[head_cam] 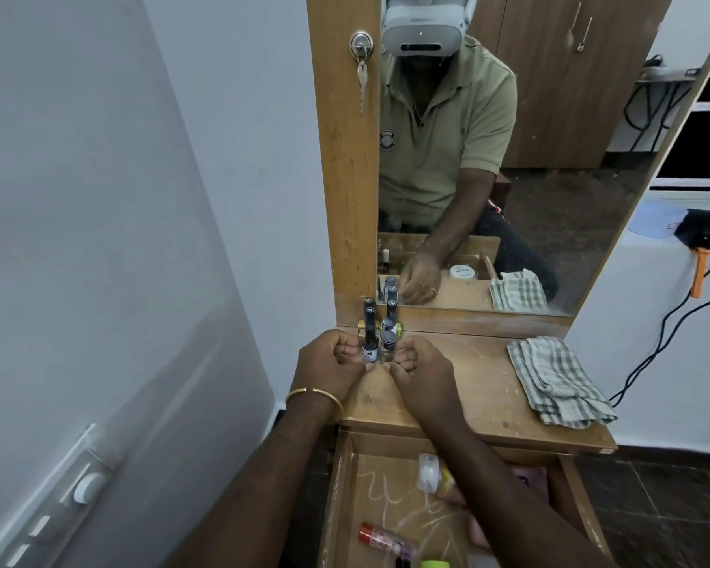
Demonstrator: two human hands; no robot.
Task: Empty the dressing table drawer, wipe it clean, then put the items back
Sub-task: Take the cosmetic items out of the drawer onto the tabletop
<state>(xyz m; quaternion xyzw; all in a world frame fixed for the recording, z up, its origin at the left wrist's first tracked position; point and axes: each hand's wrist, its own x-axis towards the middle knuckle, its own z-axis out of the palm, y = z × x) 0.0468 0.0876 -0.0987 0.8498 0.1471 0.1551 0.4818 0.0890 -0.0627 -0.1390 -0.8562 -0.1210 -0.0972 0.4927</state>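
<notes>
Several small nail-polish bottles (376,334) with dark caps stand upright in a cluster on the wooden dressing table top (480,387), close to the mirror. My left hand (328,362) cups the cluster from the left and my right hand (421,364) from the right, fingers curled against the bottles. Below, the drawer (345,498) is pulled out. Inside it lie a white-capped bottle (429,471), a red-capped item (380,539) and a green item (435,563), partly hidden by my right forearm.
A folded checked cloth (558,381) lies on the table top at the right. The mirror (509,157) stands behind, with a key in a lock (361,47) on its wooden frame. A white wall is at left, a black cable (648,358) at right.
</notes>
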